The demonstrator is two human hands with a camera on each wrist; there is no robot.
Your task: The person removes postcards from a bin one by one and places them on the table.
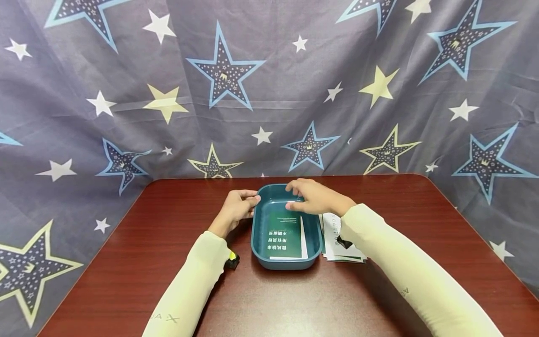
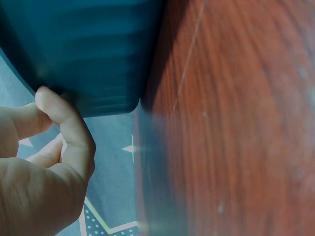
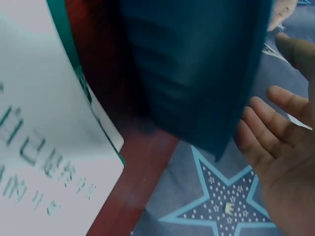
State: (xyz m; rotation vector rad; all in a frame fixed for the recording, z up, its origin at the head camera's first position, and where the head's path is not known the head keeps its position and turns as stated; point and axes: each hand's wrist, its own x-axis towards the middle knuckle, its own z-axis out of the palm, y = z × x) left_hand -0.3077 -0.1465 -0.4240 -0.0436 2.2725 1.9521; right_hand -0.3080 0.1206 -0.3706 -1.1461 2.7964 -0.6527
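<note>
A teal rectangular plastic bin (image 1: 287,265) stands on the table, holding green and white printed cards (image 1: 286,236) on its floor. My left hand (image 1: 238,208) pinches the bin's rim at its far left corner; in the left wrist view, the thumb and fingers (image 2: 64,115) meet at the edge of the bin's ribbed wall (image 2: 98,54). Over the bin's far right part reaches my right hand (image 1: 316,196), its fingers loosely bent and apart with nothing between them. In the right wrist view, these fingers (image 3: 268,118) lie close beside the rim.
More cards (image 1: 343,241), white with printed characters and some green edges, lie in a loose pile right of the bin, partly under my right sleeve. The reddish-brown table (image 1: 168,262) ends at a star-patterned grey curtain (image 1: 269,93) behind and at the sides.
</note>
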